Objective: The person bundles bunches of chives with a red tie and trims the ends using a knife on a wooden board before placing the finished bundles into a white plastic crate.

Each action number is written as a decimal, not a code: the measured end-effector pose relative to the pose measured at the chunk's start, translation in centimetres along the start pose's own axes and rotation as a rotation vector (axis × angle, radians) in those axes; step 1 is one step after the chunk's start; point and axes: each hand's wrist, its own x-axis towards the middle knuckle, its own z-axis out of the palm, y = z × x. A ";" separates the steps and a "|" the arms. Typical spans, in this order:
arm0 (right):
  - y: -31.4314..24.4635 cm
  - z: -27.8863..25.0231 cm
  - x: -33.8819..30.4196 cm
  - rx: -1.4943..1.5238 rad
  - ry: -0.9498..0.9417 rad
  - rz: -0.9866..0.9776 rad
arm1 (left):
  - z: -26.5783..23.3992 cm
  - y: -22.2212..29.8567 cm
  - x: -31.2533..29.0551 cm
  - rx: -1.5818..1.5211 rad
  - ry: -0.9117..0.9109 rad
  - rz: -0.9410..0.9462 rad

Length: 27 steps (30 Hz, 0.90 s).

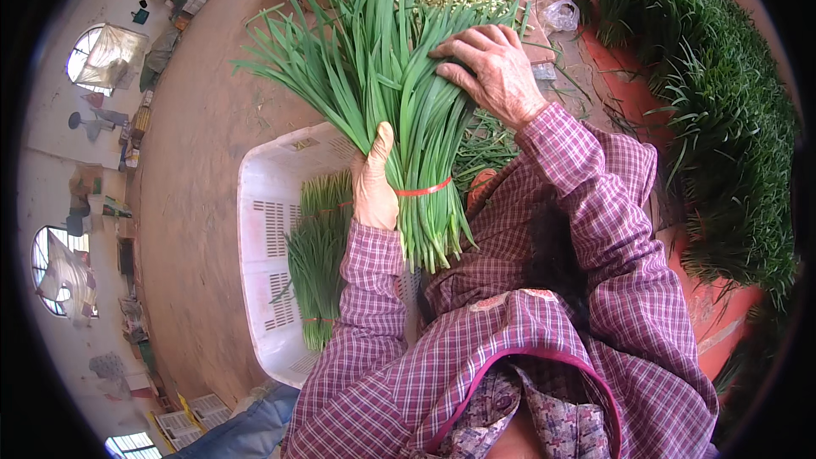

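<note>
My left hand (375, 183) grips a thick bundle of long green chives (382, 76) near its cut end, where a red rubber band (422, 190) ties it. My right hand (493, 68) lies flat on the upper leaves of the same bundle, fingers spread over them. The bundle is held upright above a white plastic crate (263, 229). Both sleeves are purple checked cloth.
Inside the crate lie other tied chive bundles (316, 263). A large heap of loose chives (722, 119) fills the right side on an orange surface (722, 306). Trimmings and a clear plastic bag (561, 14) sit beyond my hands. Brown floor lies left.
</note>
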 end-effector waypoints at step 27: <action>-6.8 2.2 -1.3 1.584 0.435 0.668 | 2.8 1.1 -0.7 -0.716 -0.529 -0.330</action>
